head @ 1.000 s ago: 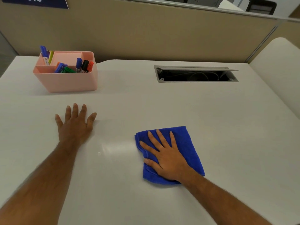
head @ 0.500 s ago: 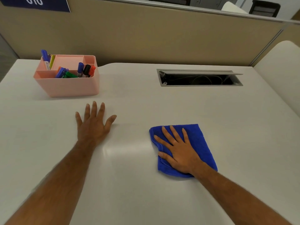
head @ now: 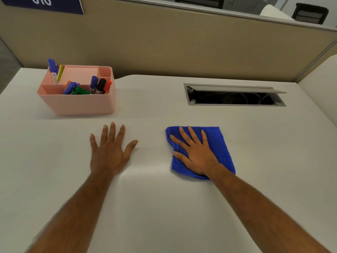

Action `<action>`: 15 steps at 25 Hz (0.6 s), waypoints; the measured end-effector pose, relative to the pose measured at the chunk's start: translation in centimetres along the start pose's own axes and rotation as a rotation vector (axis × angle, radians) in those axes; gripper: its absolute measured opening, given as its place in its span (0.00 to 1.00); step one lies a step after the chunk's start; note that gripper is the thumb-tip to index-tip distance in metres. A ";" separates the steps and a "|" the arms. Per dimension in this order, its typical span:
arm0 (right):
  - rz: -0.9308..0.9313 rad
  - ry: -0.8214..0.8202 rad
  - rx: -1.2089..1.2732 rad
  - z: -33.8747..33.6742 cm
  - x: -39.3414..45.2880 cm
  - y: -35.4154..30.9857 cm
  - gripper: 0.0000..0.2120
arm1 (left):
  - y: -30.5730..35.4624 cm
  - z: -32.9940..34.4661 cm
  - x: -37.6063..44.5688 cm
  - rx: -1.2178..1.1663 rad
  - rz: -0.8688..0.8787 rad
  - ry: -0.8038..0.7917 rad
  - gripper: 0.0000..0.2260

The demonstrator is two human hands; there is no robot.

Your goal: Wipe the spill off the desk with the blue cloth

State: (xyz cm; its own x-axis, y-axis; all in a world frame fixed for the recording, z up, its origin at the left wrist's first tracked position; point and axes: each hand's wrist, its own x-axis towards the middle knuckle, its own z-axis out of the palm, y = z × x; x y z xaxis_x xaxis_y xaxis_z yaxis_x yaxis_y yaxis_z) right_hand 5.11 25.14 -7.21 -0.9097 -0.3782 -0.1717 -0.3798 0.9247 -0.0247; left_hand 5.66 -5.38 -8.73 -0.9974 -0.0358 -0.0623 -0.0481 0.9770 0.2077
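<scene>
Cloth [head: 221,148] middle hidden under right grip [head: 196,155]; counter [head: 164,207] beneath cloth unseen; both forearms cut by bottom edge.

— What sort of place am I looking at?

— An office, I'd say. I see a pale desk [head: 164,207] backed by a tan cubicle partition [head: 164,42] across the top of the frame.

— Anything else?

— At upper left, a blue sign [head: 43,4] reads "010". At left-centre a pink organiser [head: 80,105] holds markers [head: 98,85]. Right of centre an open cable hatch [head: 235,95] is set into the desk. A black chair [head: 310,13] shows at upper right.
</scene>
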 end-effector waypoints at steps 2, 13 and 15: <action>0.012 0.007 0.008 -0.4 2.0 0.2 0.33 | 0.0 0.0 0.0 0.001 -0.001 -0.002 0.41; 0.098 0.019 0.017 -1.4 10.4 2.7 0.32 | 0.1 0.2 0.0 0.017 -0.020 -0.003 0.39; 0.096 0.015 0.018 -1.3 10.7 3.2 0.30 | 0.1 0.2 0.0 0.017 -0.019 -0.010 0.39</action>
State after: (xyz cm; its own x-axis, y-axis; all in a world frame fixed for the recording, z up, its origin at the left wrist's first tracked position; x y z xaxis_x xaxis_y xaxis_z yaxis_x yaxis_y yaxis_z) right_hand -6.09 23.97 -7.86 -0.9444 -0.2879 -0.1591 -0.2874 0.9574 -0.0262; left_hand 5.64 -5.27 -8.90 -0.9957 -0.0522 -0.0762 -0.0659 0.9796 0.1901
